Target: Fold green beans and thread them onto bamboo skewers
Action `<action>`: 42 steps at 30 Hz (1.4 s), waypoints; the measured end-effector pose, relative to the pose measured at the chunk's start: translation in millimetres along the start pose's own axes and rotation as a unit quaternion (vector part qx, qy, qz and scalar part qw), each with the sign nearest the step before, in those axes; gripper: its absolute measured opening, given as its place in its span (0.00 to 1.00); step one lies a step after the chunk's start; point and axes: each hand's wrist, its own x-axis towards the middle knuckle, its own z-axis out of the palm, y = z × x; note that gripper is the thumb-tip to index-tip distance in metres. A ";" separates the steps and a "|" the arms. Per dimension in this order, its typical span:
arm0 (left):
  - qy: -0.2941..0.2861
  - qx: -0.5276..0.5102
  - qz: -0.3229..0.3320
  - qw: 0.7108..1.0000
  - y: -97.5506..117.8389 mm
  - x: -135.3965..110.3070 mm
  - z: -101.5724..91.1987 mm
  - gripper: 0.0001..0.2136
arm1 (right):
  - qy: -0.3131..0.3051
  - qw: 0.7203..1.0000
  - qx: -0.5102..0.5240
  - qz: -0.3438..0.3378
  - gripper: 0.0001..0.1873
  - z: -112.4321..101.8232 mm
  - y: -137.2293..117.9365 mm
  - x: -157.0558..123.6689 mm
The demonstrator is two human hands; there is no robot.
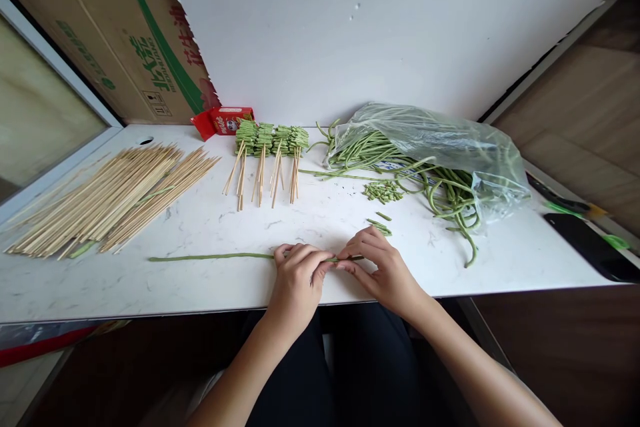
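Note:
A long green bean [215, 257] stretches to the left across the white table, its right part between my fingers. My left hand [300, 270] is closed on the bean, palm down. Right beside it, my right hand [377, 263] pinches the bean near its right end, thumb below and fingers above. Just beyond my right hand lie several cut bean pieces [380, 227]. Farther back is a small heap of short bean bits [383, 192]. Fingers hide part of the bean between my hands.
Wooden skewers [110, 197] lie piled at the left. Bundles of skewered bean pieces [273, 139] stand at the back near a red box [233, 119]. A plastic bag [430, 133] spills long beans at the right. A black phone [595, 247] lies near the right edge; a cardboard box [110, 47] stands back left.

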 end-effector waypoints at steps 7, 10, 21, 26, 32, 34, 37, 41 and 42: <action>-0.047 -0.026 0.009 0.999 3.9 0.8 -3.7 0.10 | -0.034 0.998 0.046 0.035 0.11 6.3 -2.3 -1.8; -0.070 -0.061 0.007 0.996 4.5 1.9 -8.0 0.13 | -0.062 0.992 0.095 0.047 0.11 5.9 -6.9 -2.8; -0.077 -0.085 -0.032 0.993 3.0 3.6 -8.8 0.07 | 0.118 0.990 -0.054 0.054 0.10 -28.9 32.7 1.2; -0.076 -0.063 -0.034 0.995 6.5 2.4 -7.2 0.06 | 0.199 0.959 -0.158 0.122 0.12 -42.0 67.3 -3.4; -0.047 -0.084 -0.034 0.995 0.9 0.5 -4.9 0.10 | 0.179 0.956 -0.181 0.144 0.15 -44.5 74.7 -4.7; -0.035 -0.106 -0.044 0.993 -3.0 -1.1 -2.6 0.17 | 0.182 0.959 -0.171 0.136 0.15 -43.5 66.9 -3.2; -0.033 -0.131 -0.058 0.989 -7.8 -2.7 1.1 0.23 | 0.107 0.983 -0.085 0.124 0.14 -35.7 42.5 -0.7; -0.023 -0.150 -0.051 0.987 -9.2 -2.3 2.4 0.24 | -0.029 0.998 0.017 0.055 0.16 -14.9 7.2 0.2; -0.021 -0.158 -0.045 0.986 -8.7 -2.0 1.9 0.24 | -0.044 0.998 0.025 0.036 0.14 -10.3 2.4 0.0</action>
